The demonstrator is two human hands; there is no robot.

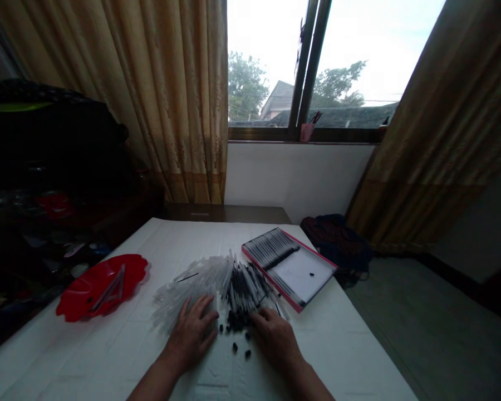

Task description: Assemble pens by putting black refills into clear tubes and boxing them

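- dark heap of bags and mixed clutter (45, 145) on a low surface off the left edge of the table, contents too dim to tell
- scalloped red plastic dish (77, 292) on the left part of the white sheet-covered table (350, 356), with a thin pale angular piece (109, 289) lying inside, exact item unclear
- tan patterned curtain (171, 100) hanging behind the table, left of the window
- loose fan-shaped pile of clear plastic pen barrels (187, 289) at table centre, just left of the black-tipped pens
- left hand (190, 334) lying palm-down on the near edge of the clear barrels, fingers (200, 312) spread and relaxed, touching the pile, not clenched, no single barrel clearly gripped
- small black plastic pieces (247, 352) scattered on the sheet in front of the pile, between the two hands
- tangled bunch of slim black-tipped pens (242, 292) lying against the right side of the clear barrels
- right hand (275, 337) palm-down at the near right edge of that bunch, fingers (263, 316) lightly curled over the pens, touching them, no firm grasp visible
- shallow white tray with pink edges (313, 278) just right of the bunch, tilted slightly in view, with a neat row of pens (267, 248) along its far end and one small black piece (312, 274) on its white floor
- dark blue and red fabric bundle (336, 242) beyond the tray, past the far right corner of the table
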